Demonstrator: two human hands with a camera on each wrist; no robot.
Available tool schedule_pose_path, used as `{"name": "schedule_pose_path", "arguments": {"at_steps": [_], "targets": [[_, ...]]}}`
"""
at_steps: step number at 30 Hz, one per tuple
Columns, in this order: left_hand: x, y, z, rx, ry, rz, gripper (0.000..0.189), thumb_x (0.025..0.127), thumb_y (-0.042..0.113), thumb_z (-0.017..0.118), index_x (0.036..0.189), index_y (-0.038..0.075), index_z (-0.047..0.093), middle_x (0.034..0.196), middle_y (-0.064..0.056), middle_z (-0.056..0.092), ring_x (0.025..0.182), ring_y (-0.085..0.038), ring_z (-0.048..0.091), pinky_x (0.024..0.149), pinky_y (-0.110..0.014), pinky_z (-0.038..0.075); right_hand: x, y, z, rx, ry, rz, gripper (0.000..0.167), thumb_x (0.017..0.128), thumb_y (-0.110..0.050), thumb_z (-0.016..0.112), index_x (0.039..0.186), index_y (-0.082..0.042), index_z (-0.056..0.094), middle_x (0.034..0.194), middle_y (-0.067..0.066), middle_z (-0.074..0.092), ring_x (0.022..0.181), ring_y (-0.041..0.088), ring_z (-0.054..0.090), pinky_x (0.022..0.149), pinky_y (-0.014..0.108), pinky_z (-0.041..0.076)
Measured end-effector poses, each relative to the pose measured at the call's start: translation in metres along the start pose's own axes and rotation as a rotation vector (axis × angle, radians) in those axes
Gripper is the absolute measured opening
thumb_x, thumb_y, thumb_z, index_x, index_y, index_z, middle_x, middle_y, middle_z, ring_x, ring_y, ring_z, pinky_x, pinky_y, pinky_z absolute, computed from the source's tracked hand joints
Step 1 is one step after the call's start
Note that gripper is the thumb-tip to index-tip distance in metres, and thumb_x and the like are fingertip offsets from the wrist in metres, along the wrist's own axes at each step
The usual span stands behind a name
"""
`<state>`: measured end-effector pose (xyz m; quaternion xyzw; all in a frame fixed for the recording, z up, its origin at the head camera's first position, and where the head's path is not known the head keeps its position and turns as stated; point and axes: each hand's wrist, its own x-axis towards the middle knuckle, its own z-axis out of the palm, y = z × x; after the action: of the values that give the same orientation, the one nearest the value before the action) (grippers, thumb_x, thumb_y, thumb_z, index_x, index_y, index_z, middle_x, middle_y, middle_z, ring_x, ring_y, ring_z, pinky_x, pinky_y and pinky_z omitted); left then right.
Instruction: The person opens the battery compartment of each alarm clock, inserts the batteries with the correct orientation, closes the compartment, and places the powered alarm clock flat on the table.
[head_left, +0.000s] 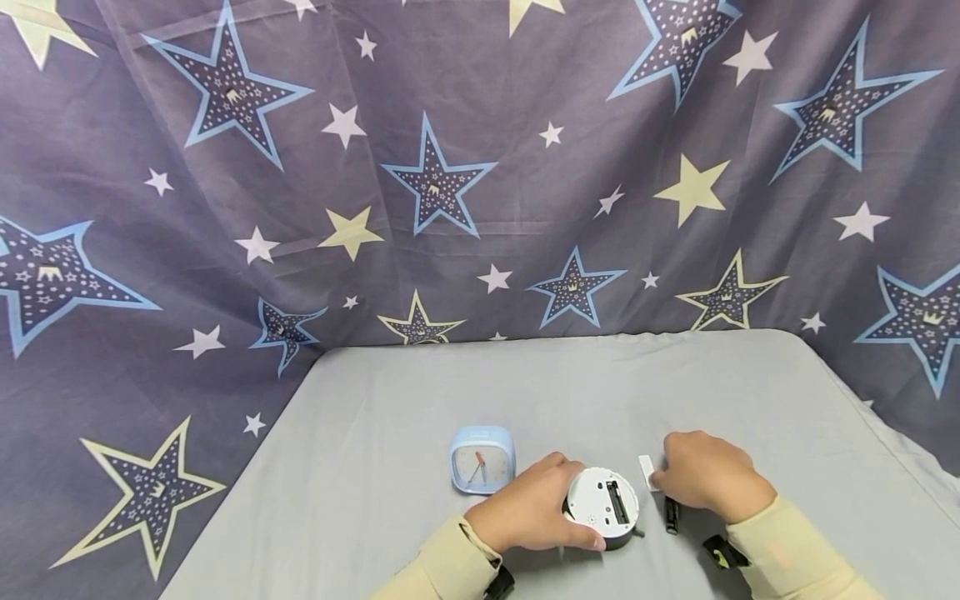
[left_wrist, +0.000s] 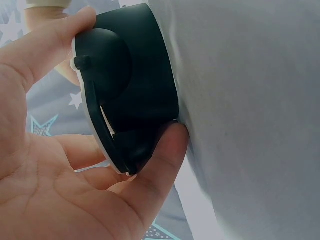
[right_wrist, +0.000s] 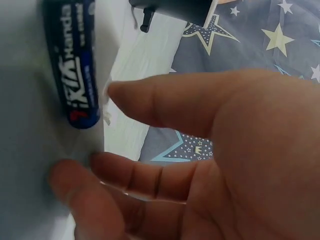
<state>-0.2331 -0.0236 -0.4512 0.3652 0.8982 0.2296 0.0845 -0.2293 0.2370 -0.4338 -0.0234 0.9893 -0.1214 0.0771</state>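
Note:
My left hand (head_left: pixel 534 508) holds a round clock (head_left: pixel 592 500) on its side edge, thumb on one side and fingers on the other. Its white back faces up with a dark battery slot; the left wrist view shows the black casing (left_wrist: pixel 142 65) against the cloth. The right hand (head_left: pixel 708 473) is low over the cloth, its thumb tip beside a small white cover (head_left: pixel 647 472); a gap shows between thumb and fingers in the right wrist view. Near that hand lies a dark battery (head_left: pixel 671 515), its blue printed end (right_wrist: pixel 82 95) close to the thumb.
A light blue square alarm clock (head_left: pixel 482 460) stands left of the left hand. Grey cloth (head_left: pixel 390 417) covers the table. A star-patterned curtain (head_left: pixel 450 275) hangs behind it and along the sides.

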Motion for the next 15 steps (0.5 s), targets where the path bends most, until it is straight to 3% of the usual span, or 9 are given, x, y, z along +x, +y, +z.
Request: {"name": "schedule_pose_path", "arguments": {"at_steps": [15], "targets": [[-0.0009, 0.0011, -0.0005, -0.001, 0.003, -0.006, 0.069, 0.072, 0.051, 0.09, 0.126, 0.017, 0.065, 0.106, 0.01, 0.058, 0.092, 0.003, 0.05, 0.081, -0.015, 0.045, -0.004, -0.0023, 0.0009, 0.001, -0.017, -0.021, 0.02, 0.08, -0.025, 0.074, 0.076, -0.013, 0.059, 0.07, 0.004, 0.056, 0.063, 0.023, 0.052, 0.054, 0.042, 0.041]]}}
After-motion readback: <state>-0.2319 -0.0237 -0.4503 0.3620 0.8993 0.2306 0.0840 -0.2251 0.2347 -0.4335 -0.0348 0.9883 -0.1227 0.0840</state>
